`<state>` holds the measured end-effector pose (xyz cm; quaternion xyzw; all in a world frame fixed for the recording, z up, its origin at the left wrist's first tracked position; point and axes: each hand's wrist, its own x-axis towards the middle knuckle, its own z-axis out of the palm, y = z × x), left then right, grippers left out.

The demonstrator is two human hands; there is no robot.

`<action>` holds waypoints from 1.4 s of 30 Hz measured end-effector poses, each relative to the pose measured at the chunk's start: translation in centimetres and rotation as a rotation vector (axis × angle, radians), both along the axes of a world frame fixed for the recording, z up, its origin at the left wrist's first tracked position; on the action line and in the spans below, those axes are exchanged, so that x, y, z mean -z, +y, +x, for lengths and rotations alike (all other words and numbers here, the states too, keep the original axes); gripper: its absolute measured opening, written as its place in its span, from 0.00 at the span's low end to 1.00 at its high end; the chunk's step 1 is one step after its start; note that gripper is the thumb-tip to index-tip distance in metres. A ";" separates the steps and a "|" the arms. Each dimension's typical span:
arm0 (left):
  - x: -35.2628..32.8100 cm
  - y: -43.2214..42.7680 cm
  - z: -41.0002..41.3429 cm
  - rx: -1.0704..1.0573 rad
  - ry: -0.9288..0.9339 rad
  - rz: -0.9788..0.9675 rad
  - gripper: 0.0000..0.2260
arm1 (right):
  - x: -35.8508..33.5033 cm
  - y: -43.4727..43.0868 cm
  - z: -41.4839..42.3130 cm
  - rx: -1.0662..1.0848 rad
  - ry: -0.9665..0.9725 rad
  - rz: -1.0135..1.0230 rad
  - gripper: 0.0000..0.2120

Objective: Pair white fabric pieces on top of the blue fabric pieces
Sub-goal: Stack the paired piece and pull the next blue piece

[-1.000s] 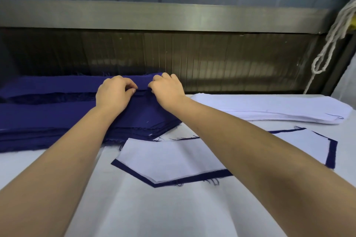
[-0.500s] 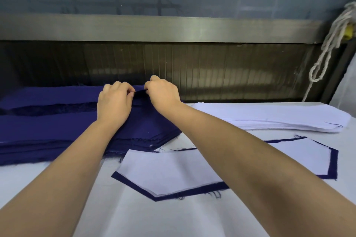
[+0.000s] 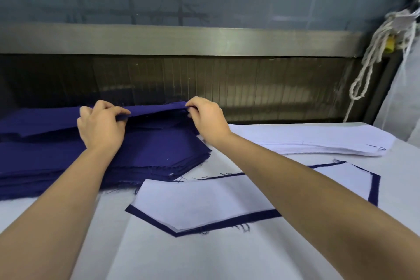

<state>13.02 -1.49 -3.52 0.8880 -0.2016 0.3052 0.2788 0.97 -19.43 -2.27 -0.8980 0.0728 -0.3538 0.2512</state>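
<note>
**Blue fabric piece [image 3: 156,110] raised by one edge above its stack**

The piece is held up at its near edge, so that a dark gap is seen between it and the blue stack [image 3: 159,154] below, at the far left of the desk [image 3: 204,261]. Its long axis runs from left to right, along the far side of the desk. The edge is pinched by the left hand [image 3: 100,125], whose fingers [image 3: 113,110] are closed on the cloth. It is pinched also by the right hand [image 3: 208,118], whose fingers [image 3: 195,104] are clamped on the same edge further to the right. The two hands are apart, and the cloth is stretched between them.

The left end of the piece cannot be told from the other blue cloth there. The blue stack is cut off by the left border of the view.

In front of the stack a white piece [image 3: 204,200] lies flat on a blue piece [image 3: 227,218], of which only a dark border is seen along the near, right and far edges. This pair is also laid from left to right, with one pointed corner turned toward the person. Its middle part is hidden by the right forearm.

A white stack [image 3: 318,138] is placed at the far right of the desk, long axis left to right; its left end is covered by the right wrist. Behind the desk a metal rail [image 3: 181,40] is seen, and a rope [image 3: 366,68] hangs at the right.
</note>
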 end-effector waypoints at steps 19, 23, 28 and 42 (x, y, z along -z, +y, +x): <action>0.2 1.8 -6.0 0.295 -0.552 0.394 0.06 | 3.0 -9.5 -18.7 0.168 -0.093 0.116 0.04; 0.3 3.1 -7.8 0.396 -0.603 0.492 0.14 | 3.4 -10.5 -22.0 0.246 -0.121 0.275 0.15; 0.3 3.8 -10.5 0.544 -0.657 0.621 0.23 | 3.6 -12.1 -24.7 0.367 -0.162 0.407 0.19; 1.5 5.8 -11.9 0.668 -0.133 0.557 0.21 | 4.9 -13.7 -26.3 0.405 0.152 0.313 0.11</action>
